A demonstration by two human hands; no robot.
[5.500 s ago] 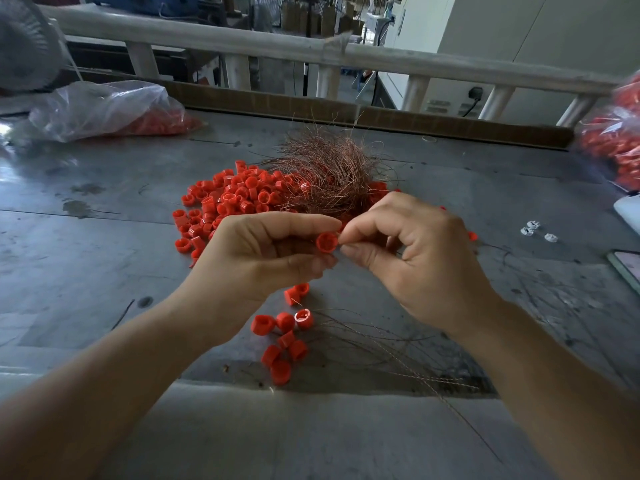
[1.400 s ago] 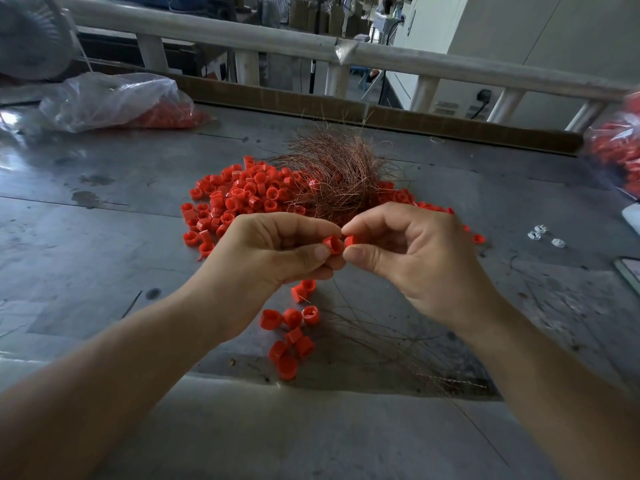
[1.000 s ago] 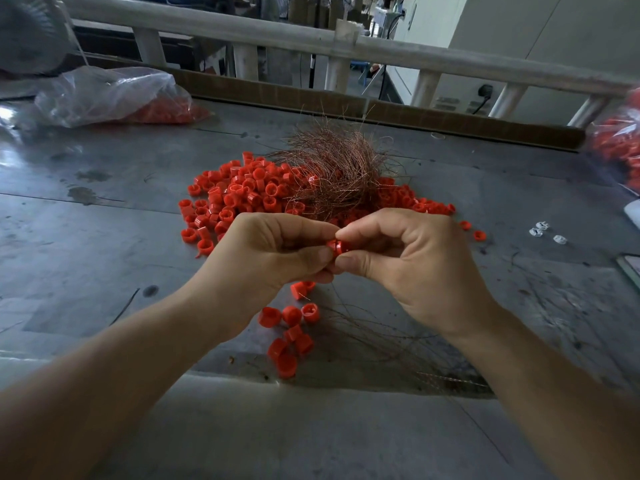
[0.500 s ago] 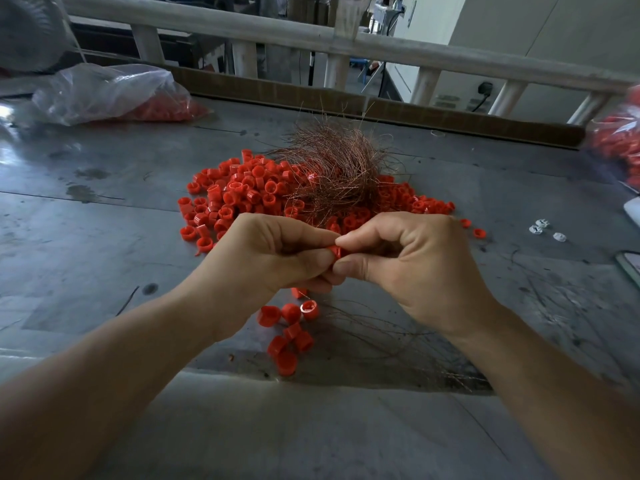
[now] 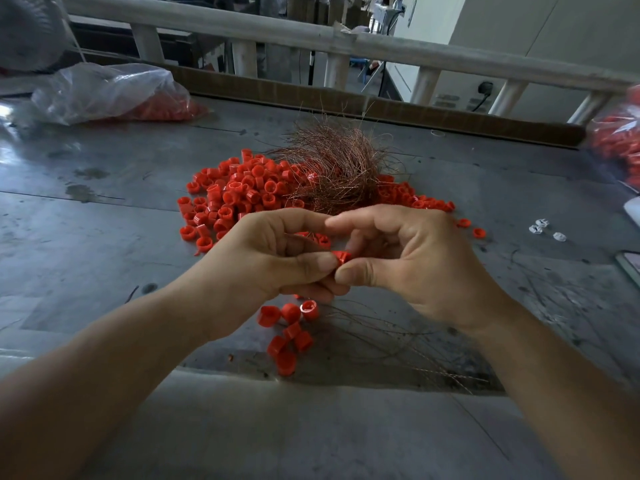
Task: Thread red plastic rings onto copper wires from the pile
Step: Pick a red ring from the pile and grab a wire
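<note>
A small red plastic ring [image 5: 342, 257] is pinched between the thumbs and fingers of both hands above the table. My left hand [image 5: 263, 258] grips it from the left, my right hand [image 5: 412, 265] from the right. Any wire in the ring is too thin to make out. Behind the hands lies a big pile of red rings [image 5: 239, 195] with a tangled bundle of copper wires [image 5: 339, 171] on top. A small cluster of red rings [image 5: 287, 330] lies below the hands, beside loose copper wires [image 5: 398, 341] spread to the right.
A grey metal table [image 5: 86, 244] carries everything. A clear plastic bag with red rings [image 5: 110, 91] lies at the back left, another bag of red rings [image 5: 620, 143] at the right edge. Small white parts [image 5: 543, 230] sit at the right. A rail [image 5: 346, 39] runs along the back.
The hands stayed pressed together on the ring. My right index finger has lifted and straightened, so the ring shows more between the thumbs. The view shifted slightly.
</note>
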